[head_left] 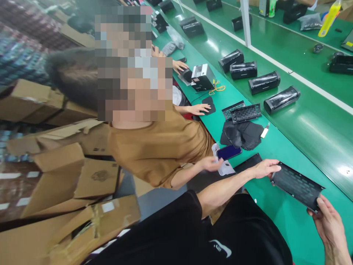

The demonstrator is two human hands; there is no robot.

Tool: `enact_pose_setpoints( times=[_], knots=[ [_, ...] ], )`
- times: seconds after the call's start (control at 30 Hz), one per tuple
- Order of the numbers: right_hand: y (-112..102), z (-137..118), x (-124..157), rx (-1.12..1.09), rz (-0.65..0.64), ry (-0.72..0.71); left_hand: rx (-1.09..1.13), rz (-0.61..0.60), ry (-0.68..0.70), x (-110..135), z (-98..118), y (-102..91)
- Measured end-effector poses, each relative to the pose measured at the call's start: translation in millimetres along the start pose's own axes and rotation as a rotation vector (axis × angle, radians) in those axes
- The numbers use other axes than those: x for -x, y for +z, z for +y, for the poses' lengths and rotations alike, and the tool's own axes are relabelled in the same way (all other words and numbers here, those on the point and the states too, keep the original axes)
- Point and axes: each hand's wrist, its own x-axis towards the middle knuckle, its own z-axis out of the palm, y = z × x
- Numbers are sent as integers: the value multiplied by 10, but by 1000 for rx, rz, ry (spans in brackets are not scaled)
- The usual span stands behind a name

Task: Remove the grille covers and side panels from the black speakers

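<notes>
Between both hands I hold a black slotted grille panel [296, 187], tilted above the green table, with dark mesh over its slots and small tabs along its edges. My left hand [266, 169] pinches its left end, thumb on top. At the opposite end, my right hand [329, 217] grips the lower right corner between thumb and fingers. Beside my left wrist lies another flat black panel [249, 162], partly hidden by my arm. Farther up the table are slotted black grilles [246, 113] and a pile of black cloth pieces [242, 134].
A co-worker in a brown shirt [162, 147] sits at my left, one hand [212, 163] near a phone [228, 152]. Several black speaker housings [281, 99] stand on the green conveyor [311, 121]. A boxy device [203, 77] is farther along. Cardboard boxes [96, 176] crowd the left.
</notes>
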Motion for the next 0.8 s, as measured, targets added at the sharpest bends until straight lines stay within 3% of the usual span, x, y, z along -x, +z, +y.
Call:
enact_pose_setpoints(
  times=[0.13,0.27,0.37,0.47,0.53,0.6,0.7,0.8],
  knots=[
    [38,-52,-42,33,-7,14,-28,11,70,37,-5,-63],
    [76,-232,-129,97,-70,41,161,-146,-56,27,57,-194],
    [196,-430,-214,217,-229,98,235,-331,-193,-9,58,-233],
    [432,-627,-325,340,-457,161,244,-381,-276,0,-12,-215],
    [660,-745,-469,405,-600,210,279,-331,-299,64,-58,-212],
    [972,-843,-724,421,-600,227,361,-268,-290,172,-82,-237],
    [1627,-938,-1335,351,-326,93,532,-215,-221,388,-109,-326],
    [2406,-1004,-2045,312,-151,-34,651,-112,-144,652,-211,-446]
  ],
)
